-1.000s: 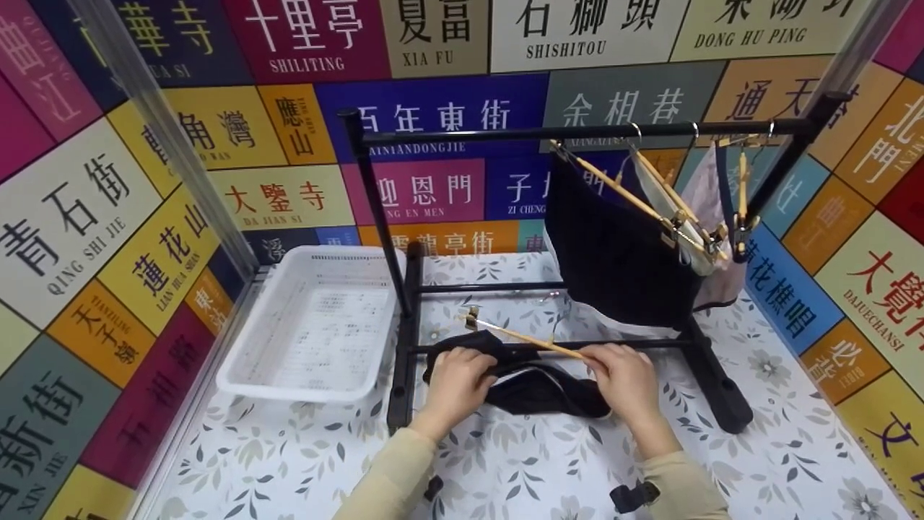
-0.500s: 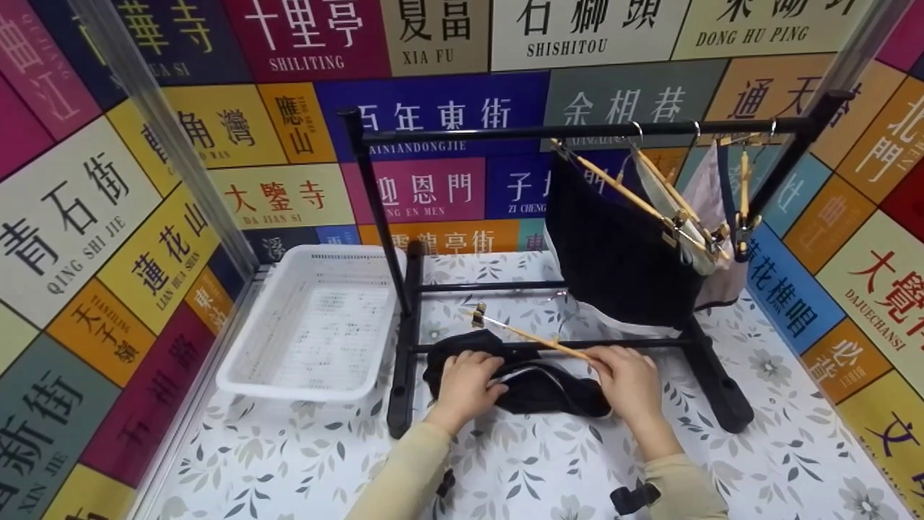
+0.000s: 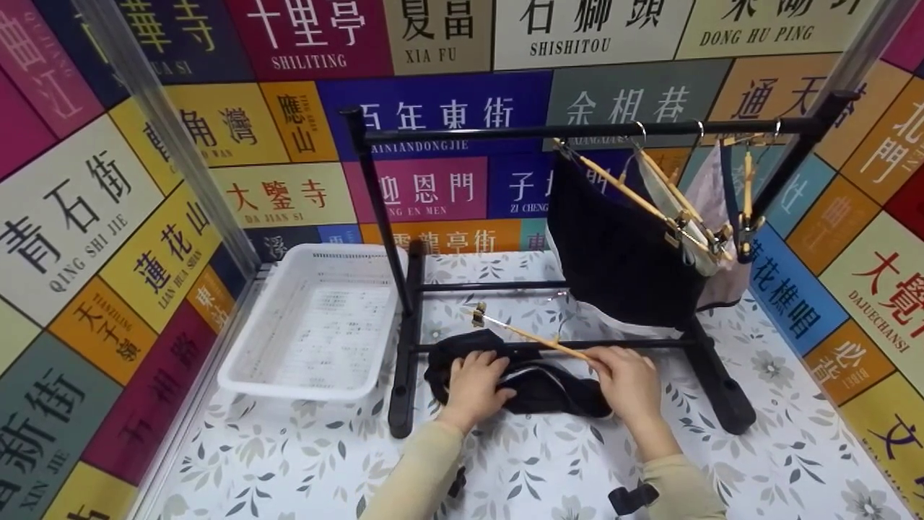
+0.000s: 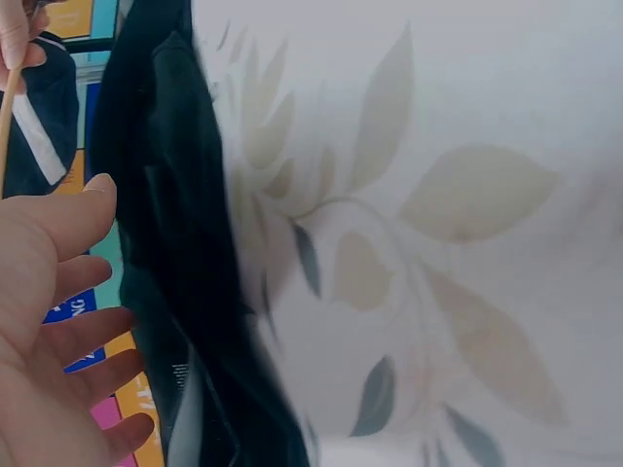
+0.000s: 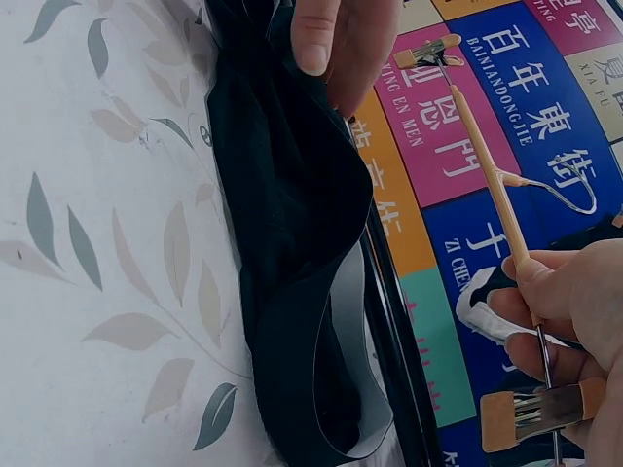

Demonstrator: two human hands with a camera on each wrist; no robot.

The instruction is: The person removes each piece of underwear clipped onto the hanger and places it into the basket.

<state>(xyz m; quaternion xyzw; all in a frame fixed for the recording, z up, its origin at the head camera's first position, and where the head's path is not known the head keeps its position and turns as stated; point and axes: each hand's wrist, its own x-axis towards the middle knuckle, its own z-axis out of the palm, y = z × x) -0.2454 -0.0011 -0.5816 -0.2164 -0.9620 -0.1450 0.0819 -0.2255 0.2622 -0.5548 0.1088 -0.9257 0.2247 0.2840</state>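
The right hand (image 3: pixel 629 386) is grasping a slim, wood-coloured hanger (image 3: pixel 538 337) by its bar, thumb and fingers closing on it near one end, just beside a clip (image 5: pixel 498 421). The left hand (image 3: pixel 475 390) is keeping no grip: its fingers are bending loosely, spread a little apart, and it is lying over the left part of a black garment (image 3: pixel 538 396). In the left wrist view the thumb and fingertips are pointing toward the dark cloth; whether they are touching it I cannot tell.

The hanger is slanting above the garment, its far clip (image 3: pixel 478 315) sitting higher and to the left in the head view, its metal hook (image 5: pixel 553 191) pointing away from the garment. The garment is lying crumpled on the leaf-patterned cover (image 3: pixel 238 448), by the lower front bar of a black rack (image 3: pixel 462 135), and part of its pale inner face (image 5: pixel 358 341) is showing in the right wrist view.

Farther out, a dark piece with a white edge (image 3: pixel 621 253) is hanging from the rack's top bar, with a pale pinkish piece (image 3: pixel 711 195) hanging behind it to the right. A white basket (image 3: pixel 231 375) is standing left of the rack, and coloured wall panels (image 3: pixel 433 108) are rising behind.
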